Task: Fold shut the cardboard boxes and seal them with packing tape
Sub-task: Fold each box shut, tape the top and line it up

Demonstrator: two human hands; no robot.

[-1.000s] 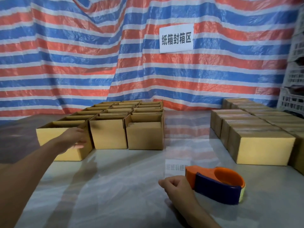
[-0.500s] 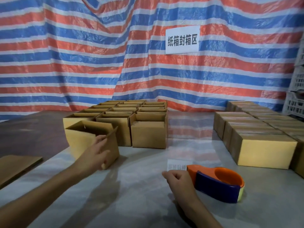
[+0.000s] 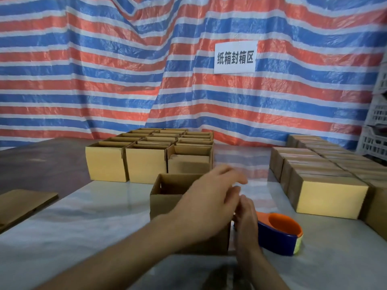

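Open box sitting under left hand, fingers apart; right hand standing beside its right wall, fingers straight, together.

One open cardboard box alone at the front of the desk, one blue-and-orange tape dispenser, one flat cardboard sheet, one white sign, one striped tarp, and two grips: left grip, right grip. Behind, one block of open boxes, three across in the front row, the further rows too foreshortened to count. At right, sealed boxes in rows, total unclear, plus at least three stacked white crates.
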